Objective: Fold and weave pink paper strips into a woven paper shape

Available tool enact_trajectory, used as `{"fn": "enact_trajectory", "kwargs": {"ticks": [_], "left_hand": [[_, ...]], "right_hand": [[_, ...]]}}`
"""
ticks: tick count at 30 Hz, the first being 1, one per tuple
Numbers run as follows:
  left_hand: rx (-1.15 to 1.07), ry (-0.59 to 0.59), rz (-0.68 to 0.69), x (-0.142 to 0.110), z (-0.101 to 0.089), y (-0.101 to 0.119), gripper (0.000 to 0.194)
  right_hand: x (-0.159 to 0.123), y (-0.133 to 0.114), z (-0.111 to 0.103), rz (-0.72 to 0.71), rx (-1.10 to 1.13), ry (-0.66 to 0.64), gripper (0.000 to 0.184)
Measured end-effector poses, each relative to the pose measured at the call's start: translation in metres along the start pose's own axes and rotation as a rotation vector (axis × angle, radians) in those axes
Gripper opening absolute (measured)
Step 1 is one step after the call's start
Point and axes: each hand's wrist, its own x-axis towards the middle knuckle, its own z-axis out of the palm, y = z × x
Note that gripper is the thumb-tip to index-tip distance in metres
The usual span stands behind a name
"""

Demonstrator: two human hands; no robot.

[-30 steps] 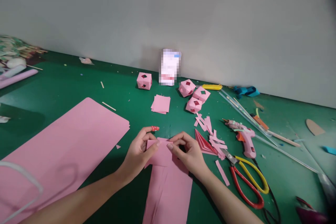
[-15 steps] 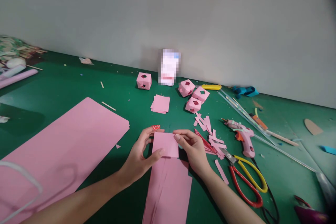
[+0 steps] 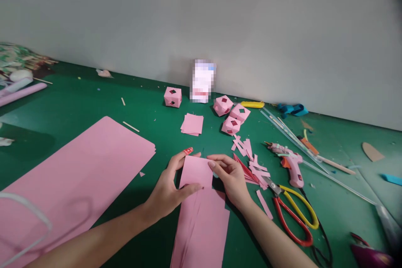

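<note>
Between my hands is a small square of pink paper (image 3: 196,169), lying over the top end of long pink paper strips (image 3: 209,232). My left hand (image 3: 166,192) grips the square from the left, its thumb across the lower edge and its fingers at the far left side. One of those fingers wears a red patterned wrap (image 3: 188,150). At the upper right corner, my right hand (image 3: 234,182) pinches the square between thumb and fingers. Ahead lies a small pile of pink squares (image 3: 192,124).
Folded pink paper shapes (image 3: 173,97) stand near a blurred phone (image 3: 203,79) by the wall. Large pink sheets (image 3: 84,176) lie left. On the right are paper scraps (image 3: 259,169), scissors with red and yellow handles (image 3: 293,213), a pink glue gun (image 3: 292,165) and clear sticks (image 3: 342,185).
My left thumb has slid a little to the right and down along the square's lower edge. The square has tilted slightly. My right hand keeps its pinch.
</note>
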Motion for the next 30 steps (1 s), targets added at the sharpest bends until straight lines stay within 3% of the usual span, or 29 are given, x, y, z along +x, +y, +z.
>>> {"fn": "enact_trajectory", "kwargs": {"ticks": [9,14,18,23,30], "left_hand": [[0.006,-0.021,-0.005,-0.001,0.001,0.003,0.080],[-0.007,0.043,0.021,0.001,0.000,-0.004,0.066],[-0.063,0.069,0.029,0.002,0.000,-0.005,0.058],[-0.153,0.105,-0.086,0.004,-0.002,-0.004,0.057],[-0.175,0.078,-0.142,0.004,-0.003,-0.002,0.059]], "right_hand": [[0.001,0.002,0.000,0.001,0.020,0.006,0.029],[0.000,0.002,-0.002,-0.059,-0.052,-0.015,0.025],[-0.004,-0.001,-0.002,-0.157,-0.162,-0.107,0.025],[-0.009,-0.005,0.002,-0.265,-0.248,-0.218,0.021],[-0.010,-0.002,0.004,-0.270,-0.289,-0.194,0.022]]}}
